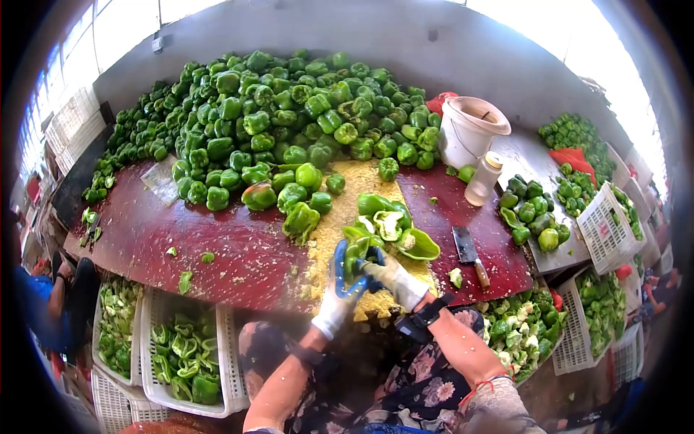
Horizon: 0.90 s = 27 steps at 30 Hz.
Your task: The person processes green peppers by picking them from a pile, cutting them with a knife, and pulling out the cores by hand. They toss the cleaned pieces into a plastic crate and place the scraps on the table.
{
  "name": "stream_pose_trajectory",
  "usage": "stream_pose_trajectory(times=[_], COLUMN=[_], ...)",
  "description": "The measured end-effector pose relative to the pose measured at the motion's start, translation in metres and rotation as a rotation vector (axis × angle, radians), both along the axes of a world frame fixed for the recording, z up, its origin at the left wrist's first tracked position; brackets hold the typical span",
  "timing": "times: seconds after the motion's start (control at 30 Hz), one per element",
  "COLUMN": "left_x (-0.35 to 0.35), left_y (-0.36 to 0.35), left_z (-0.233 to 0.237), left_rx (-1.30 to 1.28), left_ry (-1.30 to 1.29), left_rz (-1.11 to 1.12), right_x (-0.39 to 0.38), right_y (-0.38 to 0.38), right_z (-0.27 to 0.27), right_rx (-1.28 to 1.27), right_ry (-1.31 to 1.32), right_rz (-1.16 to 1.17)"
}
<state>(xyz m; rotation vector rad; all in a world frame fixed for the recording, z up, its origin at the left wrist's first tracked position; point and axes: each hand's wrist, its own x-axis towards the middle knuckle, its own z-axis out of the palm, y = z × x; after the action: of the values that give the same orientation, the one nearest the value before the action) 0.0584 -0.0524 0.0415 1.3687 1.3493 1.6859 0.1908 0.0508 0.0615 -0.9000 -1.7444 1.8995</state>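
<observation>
While a white crate (pixel 147 346) of cut peppers (pixel 186 354) sits below the red table (pixel 217 269) at left, the gloved left hand (pixel 340 278) cups a green pepper (pixel 353 254) above the yellow board (pixel 340 217). The pepper's long axis runs roughly away from the person, one end toward the pepper heap (pixel 275 116). The right hand (pixel 389 275), fingers bent, grips its near right side. Farther right, a cleaver (pixel 466 246) lies flat, handle nearer the person.
</observation>
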Motion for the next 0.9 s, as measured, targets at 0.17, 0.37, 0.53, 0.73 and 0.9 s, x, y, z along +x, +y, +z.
stream_pose_trajectory(times=[0.17, 0.37, 0.53, 0.73, 0.9], left_x=[-0.015, -0.036, -0.037, -0.025, -0.021], left_y=[-0.001, -0.011, -0.006, 0.007, 0.009], left_z=[0.006, 0.005, -0.014, -0.034, -0.023], left_rx=[-0.128, -0.012, -0.067, -0.285, -0.049], left_ry=[-0.784, -0.238, -0.516, -1.157, -1.291], left_rz=[-0.400, -0.374, -0.479, -0.375, -0.496], right_x=[0.006, -0.007, -0.008, 0.001, -0.005], right_y=[-0.008, -0.011, -0.017, -0.046, -0.035], right_z=[0.024, 0.002, 0.020, 0.004, -0.038], right_rx=[0.231, 0.467, 0.634, 0.918, 1.377], right_ry=[-0.164, -0.133, -0.405, -0.496, -0.735], right_rz=[0.174, 0.245, 0.432, 0.226, -0.079])
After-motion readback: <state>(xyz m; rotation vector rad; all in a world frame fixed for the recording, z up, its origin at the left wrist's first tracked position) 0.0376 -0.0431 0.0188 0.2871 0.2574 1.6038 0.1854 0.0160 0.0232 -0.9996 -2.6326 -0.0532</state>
